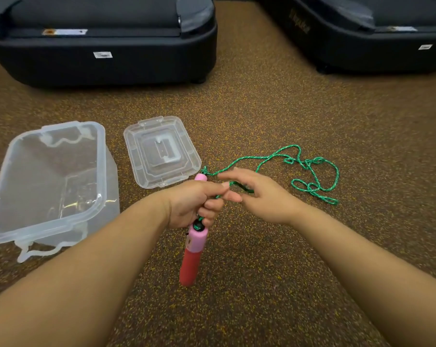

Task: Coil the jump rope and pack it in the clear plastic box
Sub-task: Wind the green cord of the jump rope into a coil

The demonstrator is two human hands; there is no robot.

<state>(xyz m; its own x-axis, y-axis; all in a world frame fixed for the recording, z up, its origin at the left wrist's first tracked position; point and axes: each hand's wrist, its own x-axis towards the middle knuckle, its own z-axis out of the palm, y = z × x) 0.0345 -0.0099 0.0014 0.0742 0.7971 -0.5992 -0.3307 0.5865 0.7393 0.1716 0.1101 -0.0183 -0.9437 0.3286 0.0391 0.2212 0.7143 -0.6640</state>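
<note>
My left hand [192,204] is closed around the jump rope's pink and red handles [193,254], one sticking down below the fist, a pink end [200,177] showing above it. The green rope [309,169] runs from the handles to the right and lies in loose tangled loops on the floor. My right hand [259,196] pinches a strand of the rope just right of my left hand. The clear plastic box [46,181] stands open and holds nothing at the left. Its clear lid [162,151] lies flat beside it.
The floor [262,108] is brown speckled rubber. Two large black machine bases stand at the back, one at the left [101,56] and one at the right [362,46]. The lid lies just behind my left hand.
</note>
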